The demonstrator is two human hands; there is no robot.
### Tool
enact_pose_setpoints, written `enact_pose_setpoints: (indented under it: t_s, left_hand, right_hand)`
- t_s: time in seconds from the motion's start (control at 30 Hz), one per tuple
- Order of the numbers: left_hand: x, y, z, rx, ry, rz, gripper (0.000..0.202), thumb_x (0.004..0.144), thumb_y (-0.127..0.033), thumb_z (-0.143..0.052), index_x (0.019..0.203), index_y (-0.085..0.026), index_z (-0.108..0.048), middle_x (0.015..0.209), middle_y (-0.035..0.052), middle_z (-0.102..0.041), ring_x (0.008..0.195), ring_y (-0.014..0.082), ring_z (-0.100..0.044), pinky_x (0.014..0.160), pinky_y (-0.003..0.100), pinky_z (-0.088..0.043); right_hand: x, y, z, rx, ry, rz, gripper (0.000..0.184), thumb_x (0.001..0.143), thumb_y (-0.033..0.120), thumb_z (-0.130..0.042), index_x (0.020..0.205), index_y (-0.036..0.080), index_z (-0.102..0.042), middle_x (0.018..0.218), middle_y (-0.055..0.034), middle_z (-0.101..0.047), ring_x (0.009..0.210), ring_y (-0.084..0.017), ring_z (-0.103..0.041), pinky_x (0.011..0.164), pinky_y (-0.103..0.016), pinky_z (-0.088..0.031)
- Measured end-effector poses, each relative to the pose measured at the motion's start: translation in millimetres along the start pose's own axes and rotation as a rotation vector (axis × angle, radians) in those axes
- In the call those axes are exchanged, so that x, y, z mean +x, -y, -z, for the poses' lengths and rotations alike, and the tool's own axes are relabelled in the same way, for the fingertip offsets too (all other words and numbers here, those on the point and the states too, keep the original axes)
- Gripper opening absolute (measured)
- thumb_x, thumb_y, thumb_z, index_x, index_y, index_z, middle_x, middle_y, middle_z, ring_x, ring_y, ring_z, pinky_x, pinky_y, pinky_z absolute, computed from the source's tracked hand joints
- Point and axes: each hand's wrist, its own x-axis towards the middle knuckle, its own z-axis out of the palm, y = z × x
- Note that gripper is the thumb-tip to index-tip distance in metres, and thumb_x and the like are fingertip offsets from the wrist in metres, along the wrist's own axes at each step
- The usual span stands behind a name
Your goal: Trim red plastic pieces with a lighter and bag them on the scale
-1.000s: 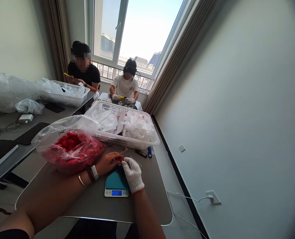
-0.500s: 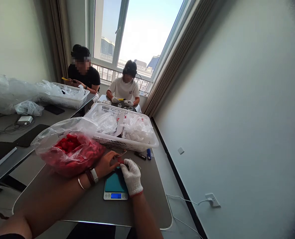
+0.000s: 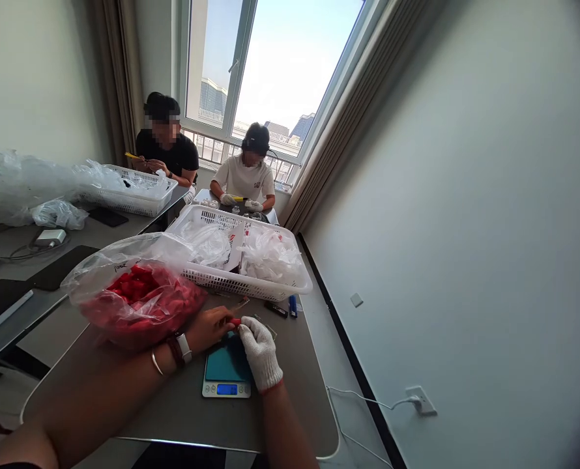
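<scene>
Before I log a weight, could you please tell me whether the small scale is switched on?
On: the scale shows a lit blue display on its front edge; the digits are unreadable.

Bag (image 3: 136, 293) left of scale (image 3: 227, 371)

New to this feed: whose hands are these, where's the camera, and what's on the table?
No machine: the one view comes from a camera on a person's head, looking down at their own hands. The bare left hand and the gloved right hand together pinch a small red piece over a digital scale on the grey table. Left of it lies a clear bag of red pieces; behind stands a white basket of plastic bags. Two other people work farther back.
</scene>
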Motion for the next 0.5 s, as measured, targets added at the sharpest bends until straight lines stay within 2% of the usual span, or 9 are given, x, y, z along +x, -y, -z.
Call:
enact_pose_setpoints:
  t_s: [0.1, 0.23, 0.37, 0.43, 0.5]
  left_hand:
    - [-0.5, 0.5, 0.7, -0.008, 0.049, 0.061, 0.030, 0.096, -0.038, -0.044, 0.088, -0.016, -0.064, 0.079, 0.0045, -0.065, 0.072, 0.0171, -0.059, 0.069, 0.029, -0.048]
    - [-0.8, -1.1, 1.2, -0.021, 0.070, 0.090, 0.037, 0.097, -0.036, -0.036, 0.082, -0.016, -0.064, 0.076, 0.0047, -0.066, 0.070, 0.0180, -0.059, 0.069, 0.031, -0.048]
    - [-0.7, -4.9, 1.3, -0.076, 0.016, 0.083, 0.026, 0.094, -0.024, -0.040, 0.107, -0.017, -0.061, 0.096, 0.0069, -0.068, 0.083, 0.0187, -0.061, 0.077, 0.032, -0.050]
    - [-0.3, -7.9, 1.6, -0.081, 0.000, 0.066, 0.028, 0.089, -0.020, -0.047, 0.114, -0.017, -0.057, 0.098, 0.0072, -0.066, 0.078, 0.0170, -0.060, 0.069, 0.029, -0.051]
    - [0.3, -10.8, 2.0, -0.069, 0.001, 0.031, 0.028, 0.086, -0.019, -0.051, 0.113, -0.016, -0.057, 0.095, 0.0067, -0.063, 0.069, 0.0148, -0.057, 0.060, 0.025, -0.048]
  right_hand:
    - [0.8, -3.1, -2.7, -0.015, -0.019, 0.027, 0.018, 0.085, 0.029, -0.058, 0.093, 0.018, -0.068, 0.092, -0.0044, -0.069, 0.085, -0.017, -0.063, 0.081, -0.028, -0.050]
    - [0.8, -2.9, -4.2, -0.095, -0.067, 0.032, 0.015, 0.085, 0.030, -0.058, 0.086, 0.018, -0.068, 0.083, -0.0033, -0.068, 0.078, -0.016, -0.061, 0.077, -0.027, -0.050]
    - [2.0, -1.1, -3.2, -0.087, -0.150, -0.029, 0.019, 0.085, 0.033, -0.056, 0.086, 0.017, -0.068, 0.083, -0.0035, -0.068, 0.078, -0.016, -0.061, 0.077, -0.027, -0.050]
    - [3.1, 0.3, -2.4, -0.037, -0.151, -0.065, 0.021, 0.085, 0.034, -0.055, 0.086, 0.017, -0.067, 0.084, -0.0035, -0.069, 0.079, -0.017, -0.061, 0.077, -0.026, -0.051]
    - [3.9, 2.2, -1.5, 0.026, -0.128, -0.092, 0.021, 0.086, 0.035, -0.054, 0.085, 0.018, -0.067, 0.083, -0.0028, -0.068, 0.077, -0.016, -0.061, 0.074, -0.025, -0.051]
